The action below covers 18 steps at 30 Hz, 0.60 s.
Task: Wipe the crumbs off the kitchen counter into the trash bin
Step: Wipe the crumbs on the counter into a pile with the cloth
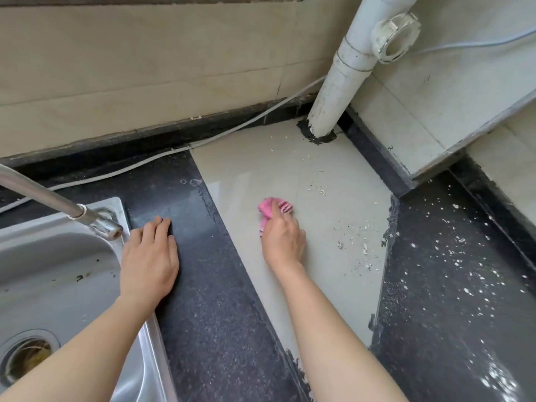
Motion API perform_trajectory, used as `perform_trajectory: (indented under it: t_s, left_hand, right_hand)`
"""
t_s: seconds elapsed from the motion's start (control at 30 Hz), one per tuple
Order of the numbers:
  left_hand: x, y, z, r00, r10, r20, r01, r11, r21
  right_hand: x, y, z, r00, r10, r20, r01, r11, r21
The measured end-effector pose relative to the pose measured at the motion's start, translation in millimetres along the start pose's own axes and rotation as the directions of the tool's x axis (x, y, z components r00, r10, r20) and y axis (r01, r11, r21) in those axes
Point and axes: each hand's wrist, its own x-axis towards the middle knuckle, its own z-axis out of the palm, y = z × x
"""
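Note:
My right hand (pixel 283 238) grips a bunched pink cloth (pixel 272 208) and holds it down on the pale tile section of the counter (pixel 255 169). White crumbs (pixel 359 245) lie scattered to the right of the cloth, on the tile and across the dark stone counter (pixel 452 271) further right. More crumbs (pixel 317 188) sit beyond the cloth toward the pipe. My left hand (pixel 150 259) rests flat, fingers straight, on the dark counter strip (pixel 208 300) beside the sink. No trash bin is in view.
A steel sink (pixel 58 271) with a drain (pixel 26 358) fills the lower left, its tap (pixel 58 203) reaching over it. A white drain pipe (pixel 342 76) rises from the back corner. A white cable (pixel 174 153) runs along the tiled wall. A tiled ledge (pixel 420 117) stands at the right.

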Motion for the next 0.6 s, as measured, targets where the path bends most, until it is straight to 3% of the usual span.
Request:
perform_trajectory:
  t_s: [0.2, 0.33, 0.4, 0.5, 0.6]
  left_hand:
    - [3.1, -4.9, 4.9, 0.992, 0.032, 0.125, -0.044, 0.995, 0.088]
    - [2.2, 27.9, -4.4, 0.989, -0.11, 0.095, 0.109, 0.994, 0.02]
    - [-2.3, 52.7, -2.6, 0.991, -0.117, 0.067, 0.121, 0.991, -0.057]
    - [-29.2, 98.8, 11.4, 0.995, 0.061, 0.08, -0.049, 0.989, -0.14]
    - [-63.9, 136.1, 30.3, 0.965, 0.188, 0.184, -0.159, 0.974, -0.162]
  right_hand:
    - [-22.3, 114.5, -47.2, 0.958, 0.272, -0.092, -0.276, 0.961, -0.032]
    - [-26.5, 152.7, -78.7, 0.895, 0.412, -0.174, -0.423, 0.906, -0.03]
    - [-28.9, 139.1, -76.7, 0.916, 0.356, -0.186, -0.358, 0.933, 0.026]
    - [-40.7, 92.0, -54.1, 0.984, 0.17, -0.061, -0.165, 0.983, 0.078]
    - [-52.7, 68.0, -30.6, 0.999, 0.039, 0.032, -0.039, 0.999, 0.002]
